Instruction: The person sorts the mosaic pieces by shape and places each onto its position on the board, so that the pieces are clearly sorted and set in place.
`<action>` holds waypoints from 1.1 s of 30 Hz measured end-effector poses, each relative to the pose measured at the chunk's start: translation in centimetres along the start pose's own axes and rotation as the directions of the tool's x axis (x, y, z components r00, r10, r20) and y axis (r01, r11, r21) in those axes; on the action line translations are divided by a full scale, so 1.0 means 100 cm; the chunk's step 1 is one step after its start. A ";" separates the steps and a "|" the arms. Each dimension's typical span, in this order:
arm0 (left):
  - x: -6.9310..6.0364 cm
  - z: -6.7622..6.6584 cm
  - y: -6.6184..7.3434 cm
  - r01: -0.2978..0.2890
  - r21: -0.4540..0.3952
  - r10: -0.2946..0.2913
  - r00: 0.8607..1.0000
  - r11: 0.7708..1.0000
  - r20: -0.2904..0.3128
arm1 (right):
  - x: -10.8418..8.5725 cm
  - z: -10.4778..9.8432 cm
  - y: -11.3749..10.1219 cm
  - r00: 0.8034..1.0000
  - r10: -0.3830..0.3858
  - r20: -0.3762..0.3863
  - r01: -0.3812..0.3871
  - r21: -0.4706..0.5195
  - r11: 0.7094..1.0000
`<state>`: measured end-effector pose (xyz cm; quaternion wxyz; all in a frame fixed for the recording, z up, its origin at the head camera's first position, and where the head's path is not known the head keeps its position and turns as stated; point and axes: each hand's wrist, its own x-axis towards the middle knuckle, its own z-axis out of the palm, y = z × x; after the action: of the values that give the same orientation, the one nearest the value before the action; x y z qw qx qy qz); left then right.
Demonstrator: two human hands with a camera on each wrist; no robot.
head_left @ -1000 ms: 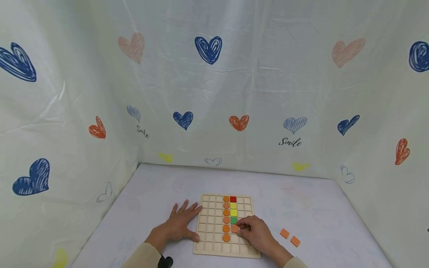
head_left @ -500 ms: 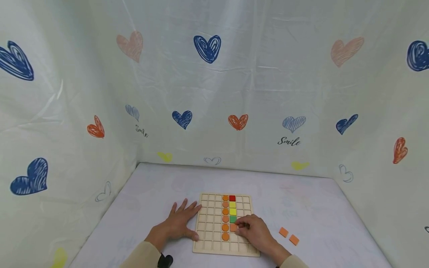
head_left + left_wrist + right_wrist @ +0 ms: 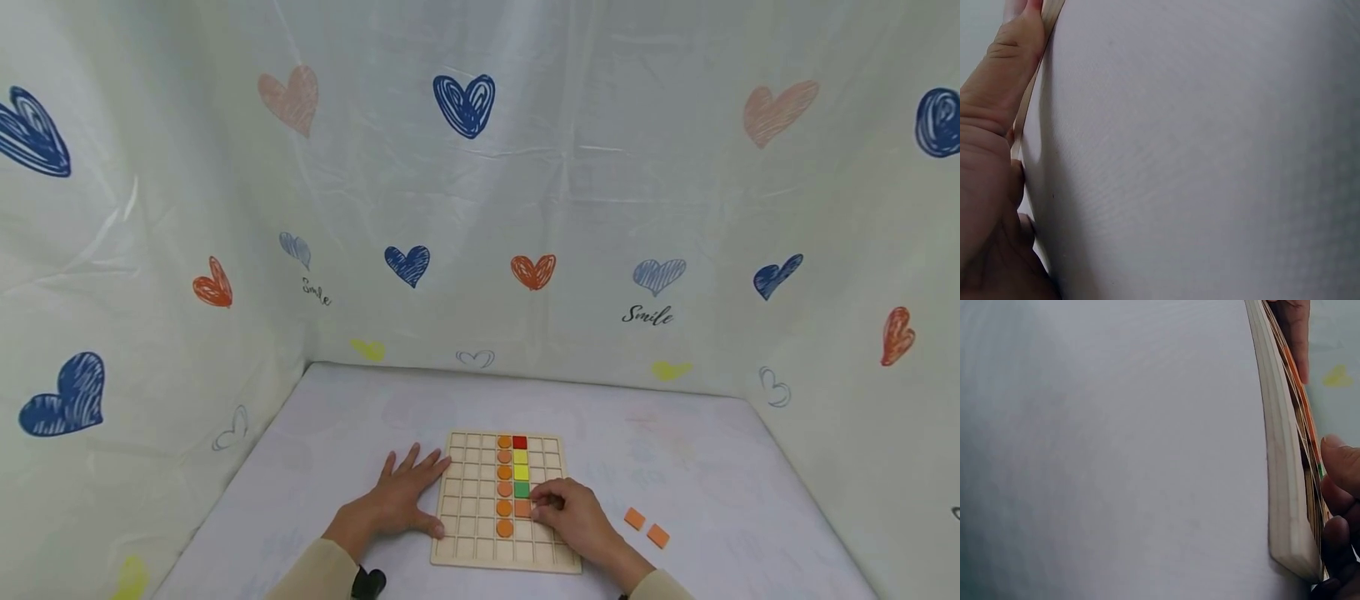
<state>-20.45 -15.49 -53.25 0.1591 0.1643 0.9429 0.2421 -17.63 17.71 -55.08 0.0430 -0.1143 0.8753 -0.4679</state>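
In the head view, a wooden grid board [image 3: 468,550] lies on the table. My left hand [image 3: 401,500] has its fingers spread, with thumb and fingertips touching the board's left edge. One column holds several round orange pieces [image 3: 505,489]. Beside it run a red square tile [image 3: 520,442], yellow tiles [image 3: 521,465], a green tile [image 3: 522,490] and an orange square tile [image 3: 522,508]. My right hand [image 3: 577,517] is just right of that orange tile, fingers bent, thumb and fingertip apart. The right wrist view shows the thumb [image 3: 1342,464] above the board's rim [image 3: 1282,462].
Two loose orange square tiles, a nearer one [image 3: 658,536] and a farther one [image 3: 634,518], lie right of the board. The table [image 3: 360,417] has a pale cover. A white curtain [image 3: 465,192] with printed hearts surrounds it.
My right hand has drawn slightly right, away from the orange square tile, which stays in the cell below the green one. The left hand holds its place; the view shifts slightly.
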 end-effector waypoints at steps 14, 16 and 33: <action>-0.002 0.000 -0.001 0.004 0.002 -0.004 1.000 1.000 -0.005 | 0.000 -0.014 0.006 0.999 0.027 -0.021 -0.027 0.013 1.000; -0.001 0.001 -0.002 -0.006 0.005 0.006 1.000 1.000 -0.008 | -0.002 -0.019 0.008 0.999 0.034 -0.037 -0.033 0.013 0.999; -0.003 0.001 -0.003 -0.034 -0.023 0.034 0.999 0.999 -0.019 | -0.032 -0.086 0.035 0.971 0.014 -0.240 -0.102 -0.359 0.928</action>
<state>-20.17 -15.83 -53.47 0.1481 0.1761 0.9385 0.2574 -16.62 27.29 -53.26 -0.0682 -0.0385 0.9495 -0.3038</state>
